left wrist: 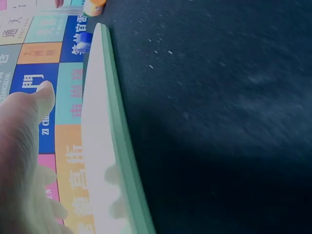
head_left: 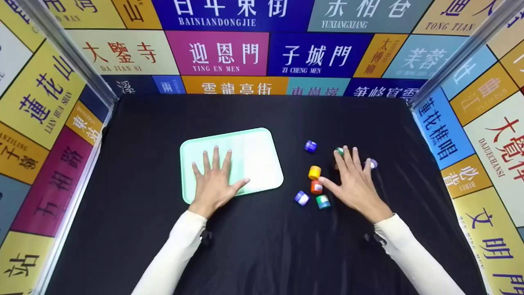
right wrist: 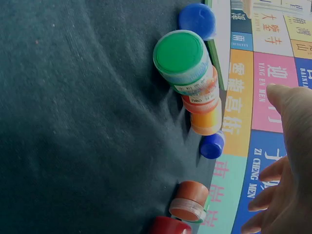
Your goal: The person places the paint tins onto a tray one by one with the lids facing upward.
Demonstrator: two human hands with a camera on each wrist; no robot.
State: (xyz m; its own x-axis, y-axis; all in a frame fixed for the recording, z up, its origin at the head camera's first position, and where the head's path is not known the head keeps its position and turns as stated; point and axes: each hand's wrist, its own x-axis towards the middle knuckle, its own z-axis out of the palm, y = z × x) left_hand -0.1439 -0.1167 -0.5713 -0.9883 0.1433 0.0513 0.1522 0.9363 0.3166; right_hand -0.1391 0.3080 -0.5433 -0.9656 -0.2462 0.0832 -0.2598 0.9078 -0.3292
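Observation:
My left hand [head_left: 215, 180], fingers spread, is over the pale green tray [head_left: 262, 164]; in the left wrist view the thumb shows above the tray's rim [left wrist: 119, 126]. My right hand [head_left: 356, 186], also spread and holding nothing, is over the right side of a group of small paint jars. Near its thumb are an orange-red jar [head_left: 316, 187], a yellow jar [head_left: 314, 172] and a green jar [head_left: 323, 201]. Beneath its fingers a second green jar [head_left: 339, 151] and a purple jar [head_left: 371, 163] are partly hidden. The right wrist view also shows a brown jar [right wrist: 190, 197] and a red jar [right wrist: 169, 226].
One blue jar [head_left: 310, 146] lies at the back of the group, and another blue jar [head_left: 302, 198] lies toward the front, right of the tray. Black cloth [head_left: 262, 254] covers the table. Printed panels [head_left: 217, 53] wall the back and both sides, with metal posts [head_left: 77, 53] at the corners.

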